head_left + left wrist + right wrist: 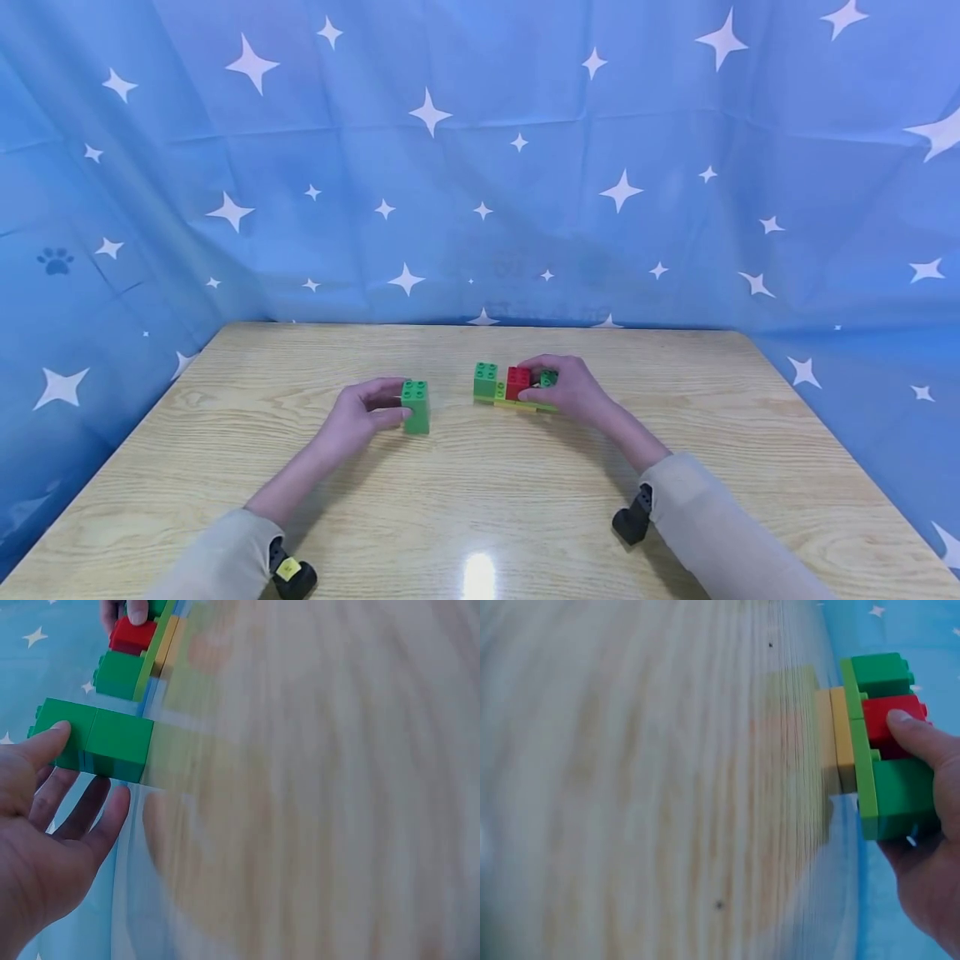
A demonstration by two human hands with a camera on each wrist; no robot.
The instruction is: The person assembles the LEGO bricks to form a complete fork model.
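Note:
Left of the table's middle, my left hand [358,410] holds an upright stack of two green bricks [417,412], its thumb [54,741] on the near side and a finger behind. The stack's base appears to touch the table. My right hand [567,390] grips a red brick [517,383] on a low built piece, thumb on its near face; the other fingers are partly hidden. This piece has lime green plates [864,772] above a tan plate [843,739]. A green brick [485,381] stands at its left end and another green brick [904,791] at its right.
The wooden table [450,492] carries both groups of bricks, with a gap between them. A blue curtain [480,167] with white stars hangs behind its far edge. Black wrist cameras sit on both cuffs.

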